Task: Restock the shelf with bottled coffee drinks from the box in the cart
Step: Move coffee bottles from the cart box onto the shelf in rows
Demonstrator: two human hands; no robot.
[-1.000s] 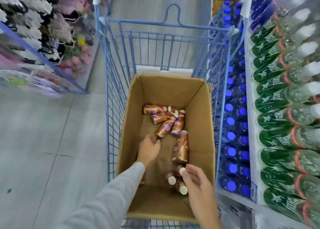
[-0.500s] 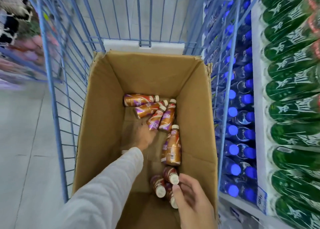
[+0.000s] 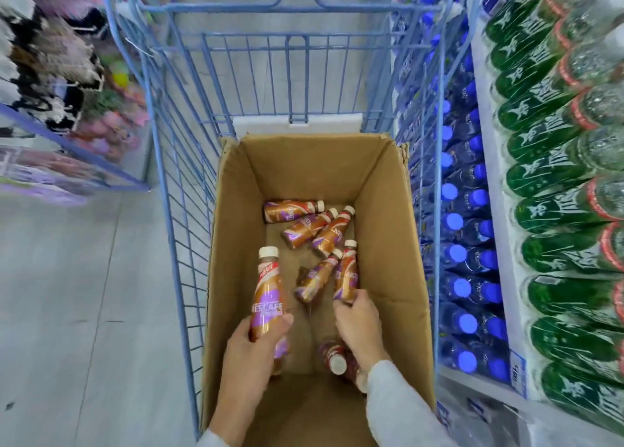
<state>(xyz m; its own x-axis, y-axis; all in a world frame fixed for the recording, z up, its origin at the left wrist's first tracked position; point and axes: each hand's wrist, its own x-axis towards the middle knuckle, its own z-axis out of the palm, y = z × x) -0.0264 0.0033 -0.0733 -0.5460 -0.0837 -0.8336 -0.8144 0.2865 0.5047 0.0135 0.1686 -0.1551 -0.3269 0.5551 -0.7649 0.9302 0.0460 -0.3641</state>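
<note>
An open cardboard box (image 3: pixel 388 244) sits in a blue wire cart (image 3: pixel 175 183). My left hand (image 3: pixel 256 348) grips a brown and purple coffee bottle (image 3: pixel 268 288) with a white cap, upright above the box's left side. My right hand (image 3: pixel 359 318) closes on the base of another bottle (image 3: pixel 346 271) low in the box. Next to it a further bottle (image 3: pixel 315 279) lies tilted. Three bottles (image 3: pixel 304 223) lie at the far end of the box floor. More bottles (image 3: pixel 334 358) lie under my right wrist, partly hidden.
On the right, shelves hold blue-capped bottles (image 3: pixel 466 244) and green-labelled bottles (image 3: pixel 557 183), close against the cart. To the left is grey floor (image 3: pixel 84 294) and a rack of soft goods (image 3: pixel 50 75).
My left hand has lifted one bottle out of the pile and holds it upright. My right hand moved forward from the near bottles to the bottle in the box's middle.
</note>
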